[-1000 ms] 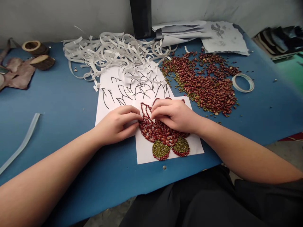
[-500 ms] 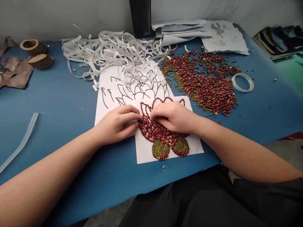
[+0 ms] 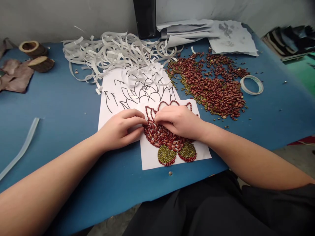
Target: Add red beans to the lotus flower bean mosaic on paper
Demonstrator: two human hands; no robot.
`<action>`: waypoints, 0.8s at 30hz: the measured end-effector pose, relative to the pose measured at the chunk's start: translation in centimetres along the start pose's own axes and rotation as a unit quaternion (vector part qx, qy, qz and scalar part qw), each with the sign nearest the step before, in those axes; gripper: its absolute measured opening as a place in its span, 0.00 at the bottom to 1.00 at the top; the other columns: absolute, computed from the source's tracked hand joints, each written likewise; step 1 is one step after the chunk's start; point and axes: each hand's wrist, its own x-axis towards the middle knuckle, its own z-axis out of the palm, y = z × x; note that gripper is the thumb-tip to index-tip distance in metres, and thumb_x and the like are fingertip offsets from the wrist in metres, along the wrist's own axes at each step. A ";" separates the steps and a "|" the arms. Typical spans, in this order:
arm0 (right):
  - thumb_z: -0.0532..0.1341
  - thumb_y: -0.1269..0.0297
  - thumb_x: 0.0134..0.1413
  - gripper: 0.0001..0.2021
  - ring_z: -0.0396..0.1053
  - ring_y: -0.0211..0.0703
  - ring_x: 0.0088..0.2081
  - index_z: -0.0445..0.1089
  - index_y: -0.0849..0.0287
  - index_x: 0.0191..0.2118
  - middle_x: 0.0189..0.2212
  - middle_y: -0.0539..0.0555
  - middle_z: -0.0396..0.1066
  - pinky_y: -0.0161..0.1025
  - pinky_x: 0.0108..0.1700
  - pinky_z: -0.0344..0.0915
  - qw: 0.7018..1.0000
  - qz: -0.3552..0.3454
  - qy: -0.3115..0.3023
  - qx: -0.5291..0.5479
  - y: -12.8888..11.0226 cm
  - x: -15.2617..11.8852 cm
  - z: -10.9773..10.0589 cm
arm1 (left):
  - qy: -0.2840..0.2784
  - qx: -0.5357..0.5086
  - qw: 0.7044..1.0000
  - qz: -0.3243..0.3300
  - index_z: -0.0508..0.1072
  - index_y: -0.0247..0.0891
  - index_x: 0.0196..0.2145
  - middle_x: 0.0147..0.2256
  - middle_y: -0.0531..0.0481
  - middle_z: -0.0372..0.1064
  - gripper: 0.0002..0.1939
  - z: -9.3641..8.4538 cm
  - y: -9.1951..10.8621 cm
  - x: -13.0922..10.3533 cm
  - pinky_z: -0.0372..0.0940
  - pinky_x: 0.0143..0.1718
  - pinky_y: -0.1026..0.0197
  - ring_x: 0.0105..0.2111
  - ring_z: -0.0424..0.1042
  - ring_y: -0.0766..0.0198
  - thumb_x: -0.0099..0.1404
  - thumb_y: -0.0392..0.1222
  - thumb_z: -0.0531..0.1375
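Both hands rest curled on the bean picture (image 3: 169, 144). The left hand (image 3: 120, 129) and right hand (image 3: 178, 119) meet fingertip to fingertip; whether either pinches a bean, I cannot tell.

The bean picture sheet (image 3: 172, 154) is laid on the bench (image 3: 61, 108), overlapping the near edge of the outline drawing (image 3: 115, 95). Behind the bean picture sheet, paper strips (image 3: 110, 52) are piled. To its right and behind, the loose beans (image 3: 214, 85) are spread, with the tape ring (image 3: 252, 85) right of them. Far to its left, two wood pieces (image 3: 36, 55) are set
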 end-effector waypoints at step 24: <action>0.57 0.74 0.68 0.13 0.69 0.48 0.39 0.80 0.59 0.38 0.31 0.56 0.77 0.46 0.47 0.58 0.994 -0.016 -0.010 -0.107 0.1 0.0 0.3 | -0.011 -0.009 0.999 -0.034 0.80 0.40 0.49 0.47 0.43 0.78 0.13 0.0 -0.1 -0.2 0.77 0.50 0.57 0.44 0.78 0.60 0.75 0.38 0.57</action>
